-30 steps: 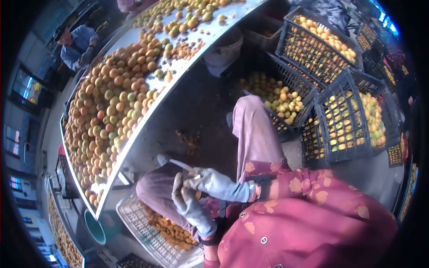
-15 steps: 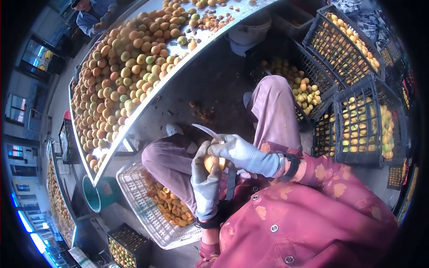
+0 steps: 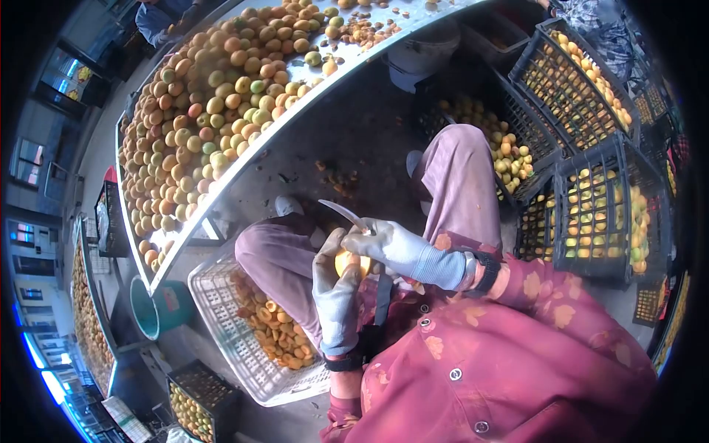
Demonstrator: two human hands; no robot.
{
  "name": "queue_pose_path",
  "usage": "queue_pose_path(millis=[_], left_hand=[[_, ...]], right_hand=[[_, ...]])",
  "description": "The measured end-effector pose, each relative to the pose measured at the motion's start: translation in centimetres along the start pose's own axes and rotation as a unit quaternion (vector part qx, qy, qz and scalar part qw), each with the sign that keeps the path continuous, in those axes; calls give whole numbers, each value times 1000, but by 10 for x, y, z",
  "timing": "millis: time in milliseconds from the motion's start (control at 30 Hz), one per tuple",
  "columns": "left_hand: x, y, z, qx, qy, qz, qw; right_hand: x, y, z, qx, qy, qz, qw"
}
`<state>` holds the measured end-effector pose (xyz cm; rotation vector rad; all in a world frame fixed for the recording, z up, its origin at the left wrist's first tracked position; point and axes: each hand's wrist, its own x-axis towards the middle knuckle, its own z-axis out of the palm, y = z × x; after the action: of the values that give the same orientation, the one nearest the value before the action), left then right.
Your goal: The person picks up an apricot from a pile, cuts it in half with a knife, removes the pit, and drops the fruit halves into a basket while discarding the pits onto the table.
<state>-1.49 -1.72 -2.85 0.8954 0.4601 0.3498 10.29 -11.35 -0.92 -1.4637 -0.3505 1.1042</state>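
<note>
Gloved hands w/ 1 fruit point(image 3: 353, 263) & 1 knife point(image 3: 338, 211), centre of frame, over the lap.

Fruit: round, yellow-orange, smooth skin, mostly hidden by the grey gloves. It sits in L hand point(image 3: 336, 294), grip curled round it from below. R hand point(image 3: 388, 251) has its grip closed on the knife handle and rests against the fruit's top; thin curved blade points to upper left. Count: 1 fruit in hand, 1 knife, 2 gloves. Also 1 white crate point(image 3: 210, 310) of cut pieces, lower left of centre; 3 dark crates point(image 3: 583, 151) of whole fruit, right side; 1 small dark crate point(image 3: 196, 399), bottom left; 1 teal bucket point(image 3: 148, 310), left; 1 white bucket point(image 3: 421, 48), top. Tabletop point(image 3: 303, 92), upper left, carries a heap of fruit, too many to count.
</note>
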Motion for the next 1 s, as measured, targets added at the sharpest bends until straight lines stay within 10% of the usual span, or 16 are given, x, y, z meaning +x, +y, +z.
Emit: queue_pose_path(millis=[367, 567, 633, 1000], left_hand=[[3, -13, -41, 12, 53, 46, 997], [5, -36, -65, 108, 59, 31, 992], [4, -32, -63, 54, 21, -8, 998], [-3, -33, -70, 25, 44, -77, 996]], right_hand=[[-22, -4, -1, 6, 12, 29, 999], [-4, -15, 9, 181, 9, -99, 978], [7, -28, 30, 183, 13, -266, 946], [26, 0, 60, 181, -48, -259, 948]])
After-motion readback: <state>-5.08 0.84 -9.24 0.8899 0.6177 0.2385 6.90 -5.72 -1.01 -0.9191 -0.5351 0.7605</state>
